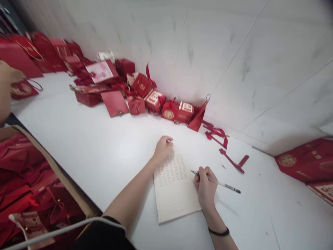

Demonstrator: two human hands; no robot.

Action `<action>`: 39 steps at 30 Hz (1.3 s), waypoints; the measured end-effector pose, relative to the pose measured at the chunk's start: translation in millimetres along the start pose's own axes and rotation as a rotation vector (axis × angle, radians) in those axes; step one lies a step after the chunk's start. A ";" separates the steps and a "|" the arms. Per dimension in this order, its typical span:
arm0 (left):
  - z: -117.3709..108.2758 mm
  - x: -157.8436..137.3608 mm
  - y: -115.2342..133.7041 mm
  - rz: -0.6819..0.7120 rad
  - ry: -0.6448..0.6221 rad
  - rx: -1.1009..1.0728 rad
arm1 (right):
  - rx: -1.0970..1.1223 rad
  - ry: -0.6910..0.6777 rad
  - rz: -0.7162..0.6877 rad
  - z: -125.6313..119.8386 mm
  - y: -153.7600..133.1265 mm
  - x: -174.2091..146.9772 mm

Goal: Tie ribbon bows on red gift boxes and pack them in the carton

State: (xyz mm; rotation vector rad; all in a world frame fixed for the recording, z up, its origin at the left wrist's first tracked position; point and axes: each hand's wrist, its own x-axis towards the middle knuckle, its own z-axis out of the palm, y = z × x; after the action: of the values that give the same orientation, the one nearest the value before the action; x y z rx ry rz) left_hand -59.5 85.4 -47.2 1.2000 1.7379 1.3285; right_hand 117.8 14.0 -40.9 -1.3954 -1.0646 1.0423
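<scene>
A notebook [177, 201] lies open-faced on the white table, its upper part filled with rows of small handwriting. My right hand [206, 187] grips a slim pen [229, 188] at the notebook's right edge, the tip pointing left towards the written lines. Around that wrist is a dark band [219, 232]. My left hand [163, 150] rests at the notebook's top left corner with its fingers curled in. A small dark thing shows at its fingertips, too blurred to name.
Red gift boxes [169, 111] and bags line the wall [215, 41]. Red ribbon strips [232, 161] lie right of them. A carton [75, 191] of red packages stands at lower left. Another person's hand [11, 73] is at the far left, near a red bag [23, 89].
</scene>
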 end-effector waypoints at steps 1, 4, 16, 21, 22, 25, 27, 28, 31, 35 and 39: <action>-1.5 2.8 -1.5 -0.009 0.043 -0.011 | 0.011 0.012 0.021 -0.9 0.7 3.3; -8.7 14.4 -6.1 -0.042 0.230 -0.020 | 0.006 -0.028 0.062 0.0 3.9 7.8; -135.6 108.0 6.8 0.008 0.591 0.421 | -0.014 -0.142 0.096 12.6 15.4 12.5; -142.8 142.7 36.0 0.025 0.581 0.592 | 0.013 -0.107 0.056 17.0 21.7 11.9; -141.3 149.5 44.0 0.048 0.580 0.617 | 0.018 -0.103 0.048 18.2 23.1 11.8; -138.5 171.2 70.0 0.113 0.570 0.676 | 0.026 -0.091 0.013 22.0 26.1 11.6; -138.3 186.5 85.6 0.123 0.541 0.731 | 0.030 -0.075 -0.008 24.4 27.1 11.9; -138.3 193.9 91.9 0.122 0.523 0.762 | 0.031 -0.070 -0.016 25.6 27.4 12.1; -137.1 212.8 103.8 0.118 0.466 0.839 | 0.036 -0.056 -0.033 28.7 27.8 13.4; -131.8 227.2 107.7 0.109 0.431 0.860 | 0.039 -0.063 -0.016 31.6 27.0 15.1; -129.2 231.5 106.7 0.095 0.444 0.829 | 0.030 -0.084 -0.007 32.2 25.3 15.0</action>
State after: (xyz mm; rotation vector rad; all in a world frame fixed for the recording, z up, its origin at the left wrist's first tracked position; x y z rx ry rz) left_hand -231.6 258.3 101.5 1.4911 2.7408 0.9756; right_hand 91.4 34.3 -69.1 -1.3331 -1.1099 1.1156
